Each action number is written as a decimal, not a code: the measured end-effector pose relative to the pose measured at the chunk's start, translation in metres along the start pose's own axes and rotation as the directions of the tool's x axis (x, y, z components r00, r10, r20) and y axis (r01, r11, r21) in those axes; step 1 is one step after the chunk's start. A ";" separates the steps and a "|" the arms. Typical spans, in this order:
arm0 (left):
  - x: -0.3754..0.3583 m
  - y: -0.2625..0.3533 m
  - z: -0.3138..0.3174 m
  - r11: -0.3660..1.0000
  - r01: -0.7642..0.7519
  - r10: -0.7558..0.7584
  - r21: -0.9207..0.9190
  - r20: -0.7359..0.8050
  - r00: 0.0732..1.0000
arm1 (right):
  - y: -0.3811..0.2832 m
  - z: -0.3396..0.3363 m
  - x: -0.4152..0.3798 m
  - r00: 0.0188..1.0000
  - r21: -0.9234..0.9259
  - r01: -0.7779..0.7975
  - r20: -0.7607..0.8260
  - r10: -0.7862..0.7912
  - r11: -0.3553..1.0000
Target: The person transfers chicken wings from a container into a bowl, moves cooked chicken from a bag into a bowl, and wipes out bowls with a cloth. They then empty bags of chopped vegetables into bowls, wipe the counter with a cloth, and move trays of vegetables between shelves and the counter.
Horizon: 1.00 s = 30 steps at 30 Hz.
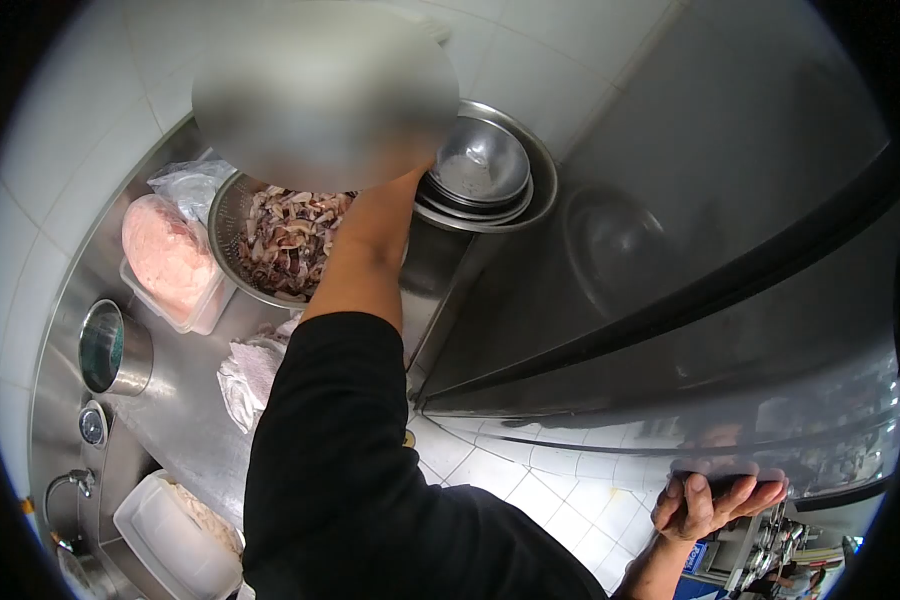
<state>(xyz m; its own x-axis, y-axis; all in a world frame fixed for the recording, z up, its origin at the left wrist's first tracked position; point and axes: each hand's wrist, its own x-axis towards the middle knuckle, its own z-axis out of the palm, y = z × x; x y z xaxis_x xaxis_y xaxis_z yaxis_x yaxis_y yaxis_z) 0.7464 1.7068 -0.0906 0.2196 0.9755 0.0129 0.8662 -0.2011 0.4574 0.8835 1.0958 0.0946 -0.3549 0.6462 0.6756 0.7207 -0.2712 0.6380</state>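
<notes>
My left arm in a black sleeve reaches up across the counter. My left hand disappears into a blurred oval patch at the wrist, so its fingers and anything in them are hidden. It is near nested metal bowls and a perforated metal colander of cut squid-like pieces. At the lower right, my right hand rests with fingers apart against the glossy dark door of what looks like a refrigerator. I see nothing held in it.
On the steel counter are a plastic tub with a pink bagged mass, a metal pot, a crumpled cloth and a round dial. A white container sits near the faucet.
</notes>
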 end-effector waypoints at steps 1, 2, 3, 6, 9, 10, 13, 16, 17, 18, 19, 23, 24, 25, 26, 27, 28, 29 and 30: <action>-0.001 0.003 -0.002 0.999 -0.029 0.032 0.042 -0.071 0.997 | 0.000 0.001 -0.001 1.000 0.009 -0.009 -0.004 0.009 1.000; -0.004 0.008 -0.006 0.995 -0.051 0.063 0.086 -0.138 0.988 | -0.001 0.002 -0.002 1.000 0.019 -0.018 -0.009 0.018 1.000; -0.011 0.011 -0.013 0.989 -0.070 0.096 0.130 -0.206 0.974 | 0.001 0.003 -0.003 1.000 0.022 -0.006 -0.020 0.007 1.000; 0.004 0.011 -0.027 0.984 -0.167 0.175 0.062 -0.156 0.972 | 0.001 0.002 0.002 0.997 0.068 0.033 -0.066 -0.028 0.997; 0.001 0.018 -0.052 0.989 -0.149 0.149 0.014 -0.008 0.989 | -0.001 0.003 0.003 0.996 0.071 0.050 -0.082 -0.044 0.996; -0.002 0.019 -0.056 0.990 -0.105 0.105 -0.091 -0.002 0.994 | -0.001 0.004 0.003 0.995 0.052 0.049 -0.086 -0.044 0.997; -0.010 0.018 -0.065 0.934 -0.059 0.058 -0.353 -0.012 0.998 | -0.007 0.001 0.008 0.999 0.026 0.008 -0.047 -0.007 1.000; -0.021 0.011 -0.069 0.832 -0.116 0.092 -0.543 -0.070 0.993 | -0.008 -0.001 0.009 0.999 0.063 -0.005 -0.040 0.007 0.998; -0.018 0.011 -0.068 0.779 -0.089 0.071 -0.621 -0.054 0.996 | -0.008 -0.001 0.009 0.999 0.074 -0.006 -0.043 0.009 0.997; -0.013 0.010 -0.068 0.719 -0.063 0.050 -0.693 -0.038 0.998 | -0.008 -0.001 0.010 0.999 0.084 -0.007 -0.049 0.011 0.996; -0.007 0.009 -0.068 0.711 0.061 -0.016 -0.700 0.071 0.997 | -0.008 -0.001 0.010 0.999 0.094 -0.007 -0.053 0.012 0.996; -0.014 0.012 -0.071 0.834 0.185 -0.110 -0.520 0.172 0.979 | -0.005 0.000 0.009 0.999 0.074 0.002 -0.053 0.002 0.997; -0.021 0.014 -0.072 0.896 0.127 -0.084 -0.426 0.118 0.989 | -0.006 0.000 0.009 0.998 0.078 0.002 -0.060 0.003 0.997; -0.019 0.012 -0.063 0.932 0.078 -0.054 -0.354 0.079 0.995 | -0.006 0.001 0.009 0.998 0.082 0.002 -0.066 0.004 0.997; -0.015 0.008 -0.047 0.959 0.031 -0.020 -0.280 0.043 0.999 | -0.006 0.000 0.009 0.998 0.089 0.000 -0.064 0.006 0.996; -0.015 0.008 -0.038 0.979 -0.016 0.018 -0.202 0.011 1.000 | -0.007 -0.001 0.010 0.998 0.096 -0.002 -0.060 0.008 0.995; -0.021 0.007 -0.034 0.974 -0.035 0.030 -0.223 -0.026 0.999 | -0.007 -0.001 0.010 0.998 0.100 -0.007 -0.056 0.013 0.995; -0.019 0.004 -0.031 0.977 -0.020 0.017 -0.210 -0.018 1.000 | -0.007 -0.001 0.009 0.999 0.093 -0.007 -0.053 0.012 0.996; -0.017 0.001 -0.027 0.981 -0.006 0.003 -0.196 -0.011 1.000 | -0.007 -0.001 0.009 0.999 0.086 -0.006 -0.051 0.011 0.996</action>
<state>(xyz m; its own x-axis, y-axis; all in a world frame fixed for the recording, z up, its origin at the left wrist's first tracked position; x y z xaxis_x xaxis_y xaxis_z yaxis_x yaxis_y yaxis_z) 0.7312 1.6920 -0.0669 0.2174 0.9758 0.0246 0.7602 -0.1850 0.6228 0.8744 1.1031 0.0962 -0.3767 0.6064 0.7003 0.7714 -0.2132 0.5996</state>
